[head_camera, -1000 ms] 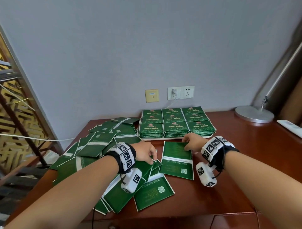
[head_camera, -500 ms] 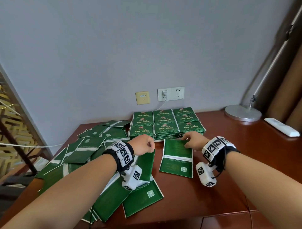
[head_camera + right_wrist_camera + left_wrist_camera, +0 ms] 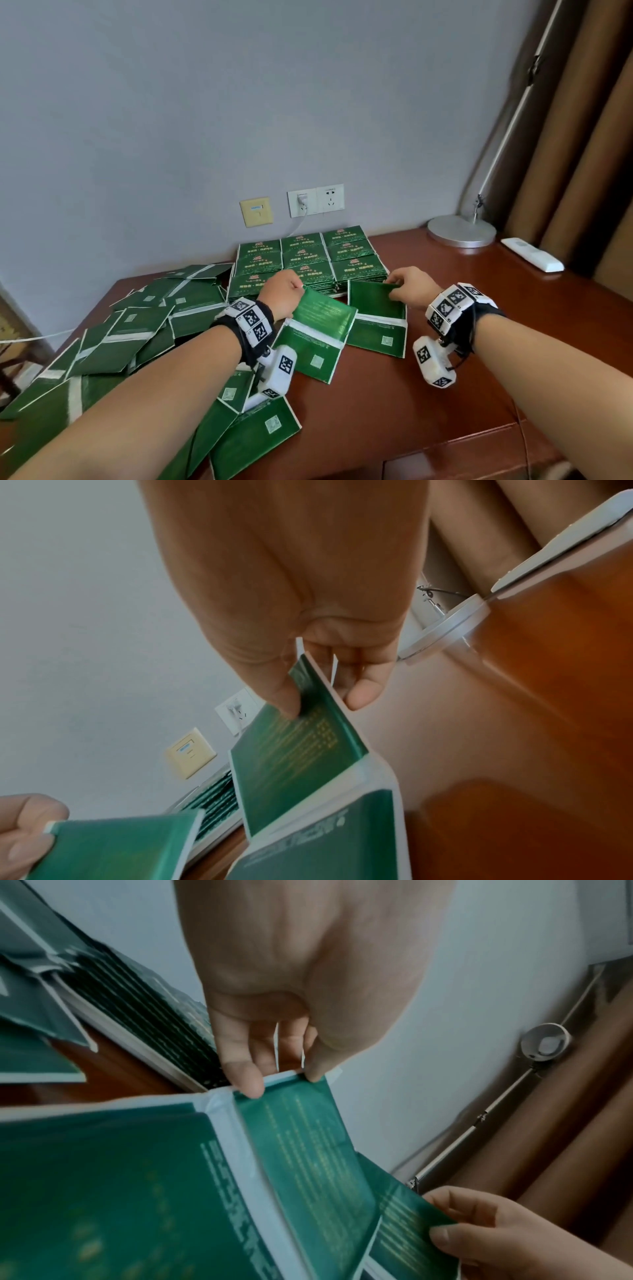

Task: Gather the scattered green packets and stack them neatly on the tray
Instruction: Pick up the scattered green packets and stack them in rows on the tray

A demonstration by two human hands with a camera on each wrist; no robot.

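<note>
My left hand (image 3: 286, 289) pinches the far edge of a green packet (image 3: 317, 334) and holds it tilted up off the table; the left wrist view shows thumb and fingers (image 3: 245, 1080) clamped on its white-edged top. My right hand (image 3: 407, 286) pinches the far edge of a second green packet (image 3: 376, 317), thumb on its green face (image 3: 291, 750). Stacked green packets (image 3: 308, 260) fill the tray (image 3: 337, 294) by the wall, just beyond both hands. Several loose packets (image 3: 137, 329) lie scattered at left.
The brown wooden table (image 3: 428, 411) has its front edge close below my forearms. A lamp base (image 3: 460, 231) and a white remote (image 3: 532, 254) sit at the back right. Wall sockets (image 3: 315, 201) with a plugged cable are behind the tray. Curtains hang at right.
My left hand has lifted a packet out of the scattered pile and carried it right, toward the tray. My right hand has raised the far edge of its packet.
</note>
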